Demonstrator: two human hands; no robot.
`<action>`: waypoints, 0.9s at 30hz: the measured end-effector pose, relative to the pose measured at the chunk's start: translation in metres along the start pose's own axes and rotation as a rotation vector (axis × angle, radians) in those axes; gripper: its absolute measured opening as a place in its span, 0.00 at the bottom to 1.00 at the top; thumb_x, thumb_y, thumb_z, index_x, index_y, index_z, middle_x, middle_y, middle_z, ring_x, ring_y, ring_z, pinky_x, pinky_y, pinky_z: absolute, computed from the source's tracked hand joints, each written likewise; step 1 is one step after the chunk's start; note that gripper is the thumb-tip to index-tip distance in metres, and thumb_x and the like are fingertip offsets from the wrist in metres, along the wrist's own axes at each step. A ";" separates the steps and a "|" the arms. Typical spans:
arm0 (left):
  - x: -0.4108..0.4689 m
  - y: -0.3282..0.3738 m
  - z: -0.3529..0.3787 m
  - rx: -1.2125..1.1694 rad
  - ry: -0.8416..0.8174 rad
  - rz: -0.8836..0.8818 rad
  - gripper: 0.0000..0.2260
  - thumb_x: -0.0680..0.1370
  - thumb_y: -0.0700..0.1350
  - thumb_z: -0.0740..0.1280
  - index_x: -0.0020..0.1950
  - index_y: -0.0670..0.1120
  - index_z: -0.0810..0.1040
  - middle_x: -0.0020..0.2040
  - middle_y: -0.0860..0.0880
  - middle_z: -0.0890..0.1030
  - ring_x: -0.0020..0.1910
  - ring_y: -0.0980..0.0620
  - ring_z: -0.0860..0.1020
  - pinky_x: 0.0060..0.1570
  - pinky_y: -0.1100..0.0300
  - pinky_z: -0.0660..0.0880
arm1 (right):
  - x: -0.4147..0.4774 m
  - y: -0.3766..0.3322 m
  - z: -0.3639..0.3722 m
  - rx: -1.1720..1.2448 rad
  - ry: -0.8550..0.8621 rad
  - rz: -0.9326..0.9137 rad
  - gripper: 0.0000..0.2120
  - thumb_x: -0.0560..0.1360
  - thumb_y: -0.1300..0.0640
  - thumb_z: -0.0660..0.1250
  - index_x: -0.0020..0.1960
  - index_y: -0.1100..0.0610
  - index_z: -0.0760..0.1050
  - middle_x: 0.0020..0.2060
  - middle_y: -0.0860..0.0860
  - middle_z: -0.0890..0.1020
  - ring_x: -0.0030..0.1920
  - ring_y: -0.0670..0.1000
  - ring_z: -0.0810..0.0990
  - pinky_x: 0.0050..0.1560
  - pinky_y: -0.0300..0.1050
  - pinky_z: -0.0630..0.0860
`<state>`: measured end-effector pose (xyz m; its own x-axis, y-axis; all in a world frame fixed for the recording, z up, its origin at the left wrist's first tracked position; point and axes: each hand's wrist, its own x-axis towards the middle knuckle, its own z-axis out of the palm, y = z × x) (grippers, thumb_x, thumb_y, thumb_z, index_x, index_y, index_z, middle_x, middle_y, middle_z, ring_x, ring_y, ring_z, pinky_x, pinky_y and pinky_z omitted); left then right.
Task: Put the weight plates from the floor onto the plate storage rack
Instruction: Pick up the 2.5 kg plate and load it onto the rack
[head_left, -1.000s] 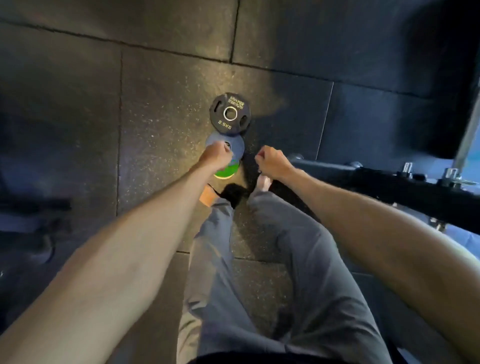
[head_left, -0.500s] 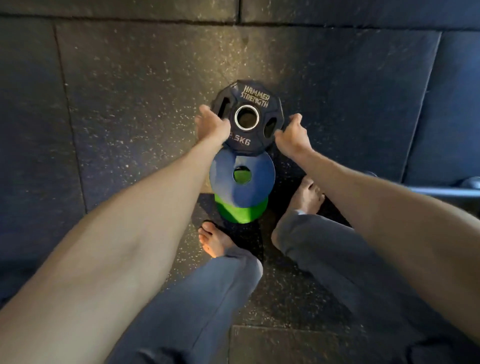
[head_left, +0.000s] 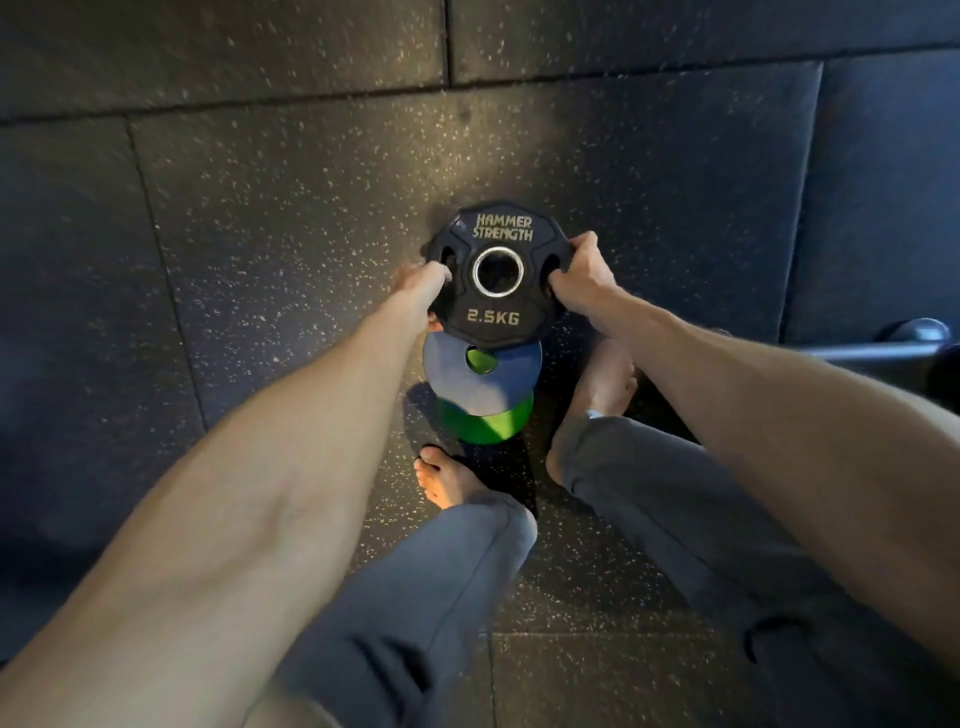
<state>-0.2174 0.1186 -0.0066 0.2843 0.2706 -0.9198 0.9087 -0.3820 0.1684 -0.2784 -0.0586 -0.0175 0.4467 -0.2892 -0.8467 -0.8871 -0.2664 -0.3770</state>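
A black 2.5 kg weight plate with a metal-ringed centre hole and "Hammer Strength" lettering is gripped on both sides. My left hand holds its left edge and my right hand holds its right grip slot. The black plate overlaps the far edge of a blue plate, which lies on a green plate on the floor. The plate storage rack is not in view.
Dark speckled rubber floor tiles lie all around. My bare feet and grey trouser legs stand just behind the stacked plates. A dark metal bar with a rounded end lies at the right edge.
My hands went from the blue plate to the black plate, closed on both of its sides and turned it so the lettering reads upright. The camera has come closer.
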 end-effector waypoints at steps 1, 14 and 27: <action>-0.023 0.001 -0.003 -0.004 -0.024 -0.030 0.05 0.77 0.39 0.64 0.42 0.45 0.71 0.45 0.42 0.77 0.41 0.46 0.76 0.47 0.51 0.77 | -0.021 -0.003 -0.013 -0.008 0.003 -0.009 0.20 0.77 0.62 0.62 0.66 0.61 0.62 0.51 0.55 0.74 0.50 0.54 0.73 0.48 0.46 0.69; -0.389 0.035 -0.075 0.413 -0.186 0.291 0.16 0.75 0.38 0.67 0.59 0.41 0.67 0.49 0.37 0.77 0.46 0.41 0.79 0.47 0.41 0.79 | -0.397 -0.027 -0.156 0.353 0.336 -0.006 0.17 0.77 0.62 0.63 0.64 0.62 0.65 0.57 0.60 0.79 0.58 0.58 0.77 0.50 0.42 0.68; -0.679 -0.029 -0.035 0.635 -0.306 0.889 0.18 0.69 0.50 0.70 0.53 0.42 0.73 0.52 0.40 0.79 0.49 0.41 0.80 0.37 0.47 0.81 | -0.709 0.063 -0.222 0.872 0.879 -0.065 0.16 0.75 0.63 0.66 0.62 0.56 0.68 0.42 0.51 0.80 0.40 0.50 0.80 0.45 0.49 0.79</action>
<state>-0.4261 -0.0226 0.6252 0.5854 -0.5145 -0.6266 0.0778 -0.7336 0.6751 -0.6250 -0.0748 0.6426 0.1209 -0.9065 -0.4046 -0.4910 0.2997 -0.8180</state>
